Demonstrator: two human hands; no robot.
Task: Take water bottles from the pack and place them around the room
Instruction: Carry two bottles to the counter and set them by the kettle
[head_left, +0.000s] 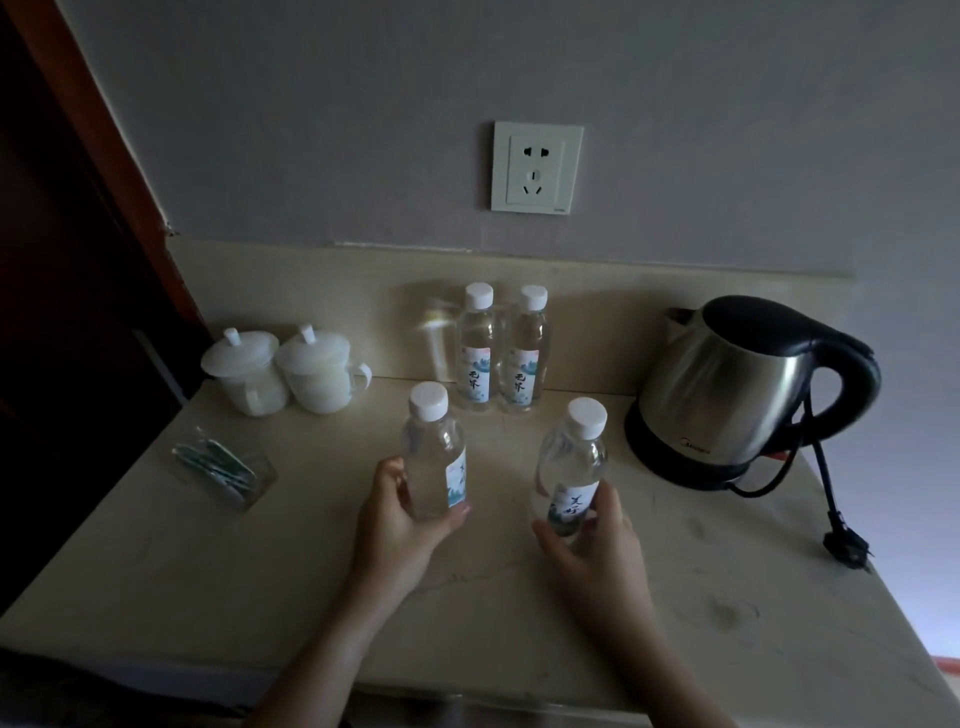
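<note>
My left hand (395, 525) grips the lower half of a clear water bottle (434, 447) with a white cap, held upright above the beige counter (208, 571). In my right hand (592, 545) is a second water bottle (574, 462), tilted slightly left, its label facing me. Two more bottles stand side by side against the backsplash: one (476, 348) on the left, another (525, 351) on the right. The pack is not in view.
Two white lidded cups (283, 371) stand at the back left. A clear holder with sachets (223, 467) lies in front of them. A steel kettle (727, 395) on its base sits at the right, its cord and plug (844, 545) trailing forward. A wall socket (537, 167) is above.
</note>
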